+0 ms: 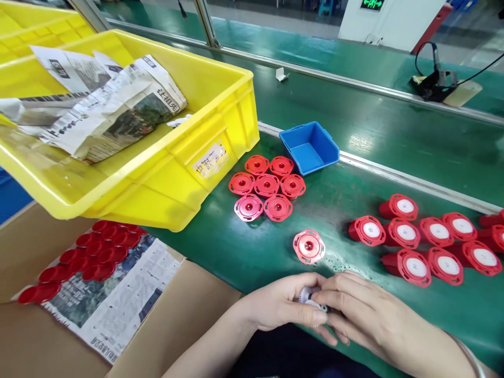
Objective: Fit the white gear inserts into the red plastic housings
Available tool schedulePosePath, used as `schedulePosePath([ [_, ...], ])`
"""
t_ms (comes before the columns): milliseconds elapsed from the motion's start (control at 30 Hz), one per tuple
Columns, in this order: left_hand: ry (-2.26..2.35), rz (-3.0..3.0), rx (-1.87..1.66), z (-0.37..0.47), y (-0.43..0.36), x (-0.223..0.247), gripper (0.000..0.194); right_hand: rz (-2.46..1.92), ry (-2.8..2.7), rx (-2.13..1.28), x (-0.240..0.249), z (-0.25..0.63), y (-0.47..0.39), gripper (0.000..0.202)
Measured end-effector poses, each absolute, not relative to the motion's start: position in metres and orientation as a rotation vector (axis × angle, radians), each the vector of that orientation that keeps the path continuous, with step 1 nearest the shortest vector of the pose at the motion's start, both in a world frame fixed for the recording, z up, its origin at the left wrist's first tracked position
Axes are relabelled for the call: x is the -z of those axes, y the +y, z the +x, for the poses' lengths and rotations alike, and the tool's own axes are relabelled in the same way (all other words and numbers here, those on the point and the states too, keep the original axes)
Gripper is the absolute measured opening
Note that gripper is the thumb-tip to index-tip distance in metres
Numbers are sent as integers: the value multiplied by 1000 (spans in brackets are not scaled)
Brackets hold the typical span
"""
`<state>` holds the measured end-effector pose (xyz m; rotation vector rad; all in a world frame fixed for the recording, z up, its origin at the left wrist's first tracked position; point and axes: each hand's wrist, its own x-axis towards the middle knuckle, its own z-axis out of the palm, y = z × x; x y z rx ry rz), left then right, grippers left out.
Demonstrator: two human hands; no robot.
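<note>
Hands meet low in the frame, just right of centre, over the near edge of the green bench [220, 247]; clock positions below are read from them, 12 being straight ahead. Left hand [281, 305]: thumb and fingers pinch a small white gear piece [304, 294] with dark parts. Right hand [366, 313]: fingers curved in against the same piece from the 3 o'clock side; its thumb is hidden, so cannot tell whether it also pinches. Gear piece sits between the two hands, partly covered by fingers.

At 12, near: single red flanged cup [309, 247], flange up. Further out at 12: blue bin [321, 164]. At 11: seven red flanged cups [266, 185], close together. At 2: group of red cups with white discs [405, 232], some cut off by the frame edge.

At 10: yellow crate [236, 121] holding crumpled newspaper [122, 115]. Between 9 and 10: carton [185, 304] with red cups [93, 248] in rows on a newspaper sheet [114, 310]. At 1, far off: black device [436, 81] with a cable; details unclear.
</note>
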<state>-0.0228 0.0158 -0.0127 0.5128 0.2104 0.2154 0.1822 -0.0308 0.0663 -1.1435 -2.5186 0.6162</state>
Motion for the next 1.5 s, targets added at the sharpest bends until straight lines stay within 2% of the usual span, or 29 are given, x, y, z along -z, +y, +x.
schedulePosePath([
  [200, 364, 510, -304, -27, 19, 8, 60, -1202, -2474, -655, -61, 170, -30, 34],
  [300, 297, 490, -330, -28, 21, 5, 62, -1155, -2431, -586, -59, 167, -30, 30],
  [433, 298, 458, -296, -32, 21, 2, 64, -1131, -2375, -669, -62, 169, -28, 22],
  [600, 298, 450, -289, -32, 21, 2, 60, -1149, -2411, -770, -70, 174, -24, 22],
  [867, 228, 491, -306, -20, 18, 11, 53, -1191, -2622, -564, -77, 184, -22, 28],
  [1167, 221, 535, -311, -22, 23, 4, 30, -1218, -2306, -1025, -81, 198, -11, 30],
  [1300, 271, 507, -306, -23, 23, 5, 31, -1278, -2057, -879, -70, 198, 4, 18],
  [1500, 244, 539, -280, -23, 22, 9, 27, -1222, -2127, -784, -52, 177, 25, 21],
])
